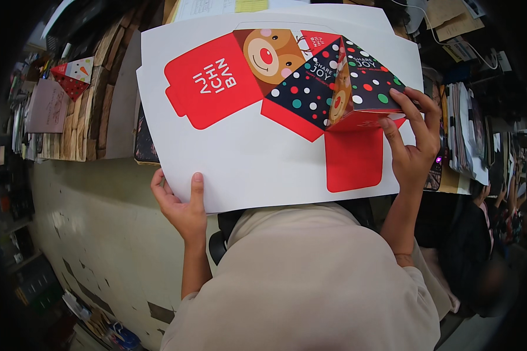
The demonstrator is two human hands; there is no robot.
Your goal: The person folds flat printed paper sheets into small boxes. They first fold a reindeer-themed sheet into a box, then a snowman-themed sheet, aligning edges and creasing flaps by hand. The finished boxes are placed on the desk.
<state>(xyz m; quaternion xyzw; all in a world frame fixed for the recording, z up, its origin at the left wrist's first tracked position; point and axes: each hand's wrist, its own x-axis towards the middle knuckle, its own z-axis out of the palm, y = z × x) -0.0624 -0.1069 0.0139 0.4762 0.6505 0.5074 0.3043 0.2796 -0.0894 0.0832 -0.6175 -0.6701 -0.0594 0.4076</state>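
Observation:
A large white paper sheet (246, 169) lies before me, printed with a flat box pattern: red flaps, a brown reindeer face (269, 55) and a dark panel with coloured dots. My left hand (182, 202) grips the sheet's lower left edge, thumb on top and the other fingers partly hidden at the edge. Over the pattern's right part stands a folded paper box (372, 79) with slanted dotted faces, a reindeer side and a red base. Between thumb and fingers, my right hand (414, 131) holds this box at its near right corner.
At the left, a small snowman-print paper box (73, 76) rests by a pink card (47, 106) on a wooden plank surface (93, 99). Stacked papers (465, 126) stand at the right, below a white cable (474, 50). Another person's dark clothing (468, 245) shows at lower right.

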